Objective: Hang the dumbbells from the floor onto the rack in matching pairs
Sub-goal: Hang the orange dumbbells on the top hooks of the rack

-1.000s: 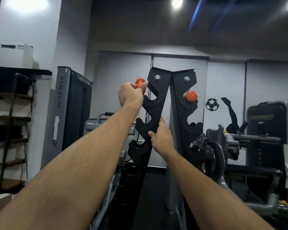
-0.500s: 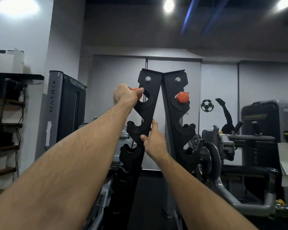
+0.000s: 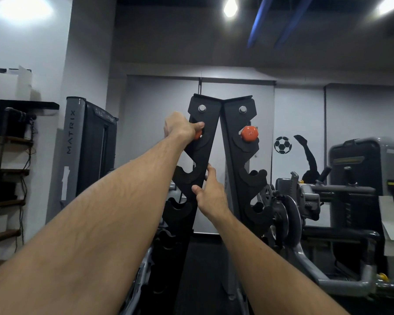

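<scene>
A: Where is the dumbbell just now?

B: The small orange dumbbell (image 3: 198,134) is in the left hand (image 3: 182,129), fingers curled round it, up at the top hook of the left post of the tall black metal A-shaped rack (image 3: 207,142). Only a sliver of orange shows under the knuckles (the hand hides most of it), so I cannot tell whether it sits in the hook.

A: And its match?

B: A second orange dumbbell with a hexagonal end (image 3: 249,133) hangs in the top hook of the right post, level with the first, touched by no hand.

A: The other hand?

B: The right hand (image 3: 210,196) is lower, on the inner edge of the left post beside the second hook, thumb on the front face and fingers behind, gripping the post. The two hands are well apart, one above the other.

A: Around the rack?

B: A grey weight machine marked MATRIX (image 3: 87,146) to the left, and a football sticker on the wall (image 3: 282,145) to the right.
</scene>
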